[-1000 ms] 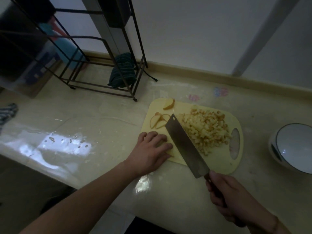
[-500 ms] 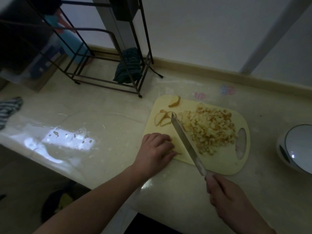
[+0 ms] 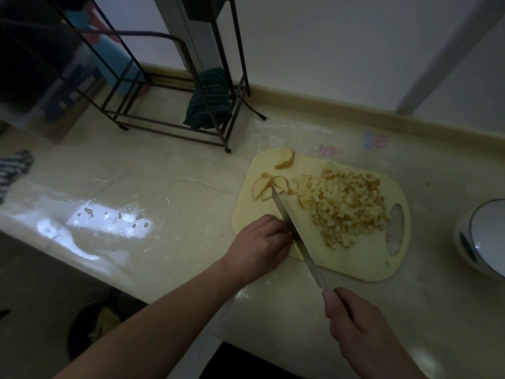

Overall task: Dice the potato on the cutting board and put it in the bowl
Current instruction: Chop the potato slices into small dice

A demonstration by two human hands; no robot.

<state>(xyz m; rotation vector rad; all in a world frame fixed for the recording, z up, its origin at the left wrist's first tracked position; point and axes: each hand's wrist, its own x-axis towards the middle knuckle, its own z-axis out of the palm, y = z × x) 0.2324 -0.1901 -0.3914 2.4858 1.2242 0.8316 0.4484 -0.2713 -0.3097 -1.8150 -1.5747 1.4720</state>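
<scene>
The bowl [image 3: 483,239] at the counter's [image 3: 169,187] right end is cut off by the picture's right edge. The knife's [image 3: 293,233] handle is hidden inside the right hand's [image 3: 355,326] grip. What the left hand [image 3: 259,247] presses at the cutting board's [image 3: 355,263] near-left corner cannot be seen under its curled fingers. The striped cloth [image 3: 13,170] is cut off at the left edge.

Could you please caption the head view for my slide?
Right hand holds knife edge-down on cutting board beside left hand; diced potato piled.
</scene>
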